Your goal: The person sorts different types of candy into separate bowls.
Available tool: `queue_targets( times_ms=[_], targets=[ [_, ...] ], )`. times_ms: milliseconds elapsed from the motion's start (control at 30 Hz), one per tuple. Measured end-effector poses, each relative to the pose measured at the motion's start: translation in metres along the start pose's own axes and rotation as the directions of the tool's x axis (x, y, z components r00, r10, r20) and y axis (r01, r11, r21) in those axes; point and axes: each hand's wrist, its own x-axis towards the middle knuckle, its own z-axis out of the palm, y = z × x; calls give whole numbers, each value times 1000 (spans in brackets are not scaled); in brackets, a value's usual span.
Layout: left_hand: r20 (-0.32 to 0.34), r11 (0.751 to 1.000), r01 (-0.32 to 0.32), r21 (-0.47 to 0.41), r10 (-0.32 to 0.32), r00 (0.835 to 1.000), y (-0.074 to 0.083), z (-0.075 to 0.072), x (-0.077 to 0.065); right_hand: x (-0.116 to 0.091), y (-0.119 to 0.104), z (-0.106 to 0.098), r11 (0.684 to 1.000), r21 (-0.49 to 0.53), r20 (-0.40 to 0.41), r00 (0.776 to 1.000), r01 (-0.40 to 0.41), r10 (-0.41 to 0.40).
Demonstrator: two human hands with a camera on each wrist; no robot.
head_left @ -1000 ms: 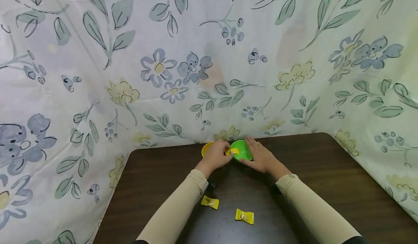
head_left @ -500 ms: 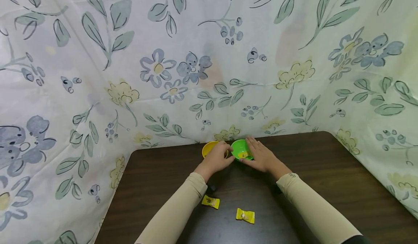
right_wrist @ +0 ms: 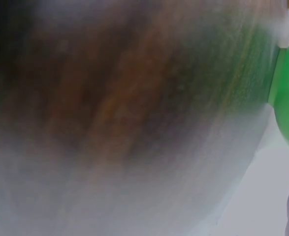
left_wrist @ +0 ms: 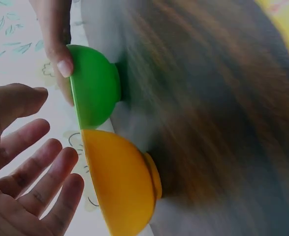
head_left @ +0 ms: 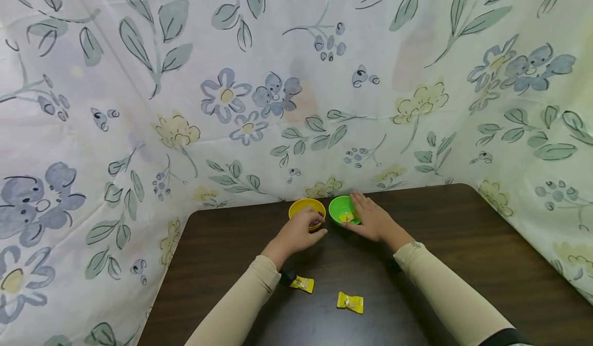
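At the back of the table a green bowl [head_left: 340, 204] and a yellow bowl [head_left: 307, 202] stand side by side. A yellow-wrapped candy [head_left: 346, 217] lies inside the green one. Purplish-red contents [head_left: 316, 226] show in the yellow bowl. My left hand [head_left: 294, 237] hovers at the near rim of the yellow bowl; the left wrist view shows its fingers [left_wrist: 58, 160] spread and loosely bent, holding nothing. Against the green bowl's right side rests my right hand [head_left: 374, 221], its fingers fairly straight and its thumb along the near rim.
Two more yellow-wrapped candies, a left one [head_left: 303, 284] and a right one [head_left: 350, 303], lie on the brown wooden table [head_left: 231, 253] nearer to me. The left wrist partly covers the left candy. A floral cloth [head_left: 259, 181] hangs right behind the table.
My left hand let a candy go into the green bowl, then drew back left and toward me, over to the yellow bowl. My right hand has stayed at the green bowl.
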Motion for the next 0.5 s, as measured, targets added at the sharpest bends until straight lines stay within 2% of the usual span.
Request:
queue_targets(
  times_ms=[167, 333, 500],
  targets=[
    [34, 1000, -15, 26, 15, 999, 1, -4, -15, 0, 1, -1, 1000, -13, 0, 1000, 1, -1],
    [23, 998, -51, 35, 50, 998, 1, -10, -32, 0, 0, -1, 1000, -9, 25, 1000, -13, 13],
    [35, 998, -39, 39, 37, 999, -1, -17, -51, 1, -3, -1, 1000, -6, 34, 999, -16, 17]
  ],
)
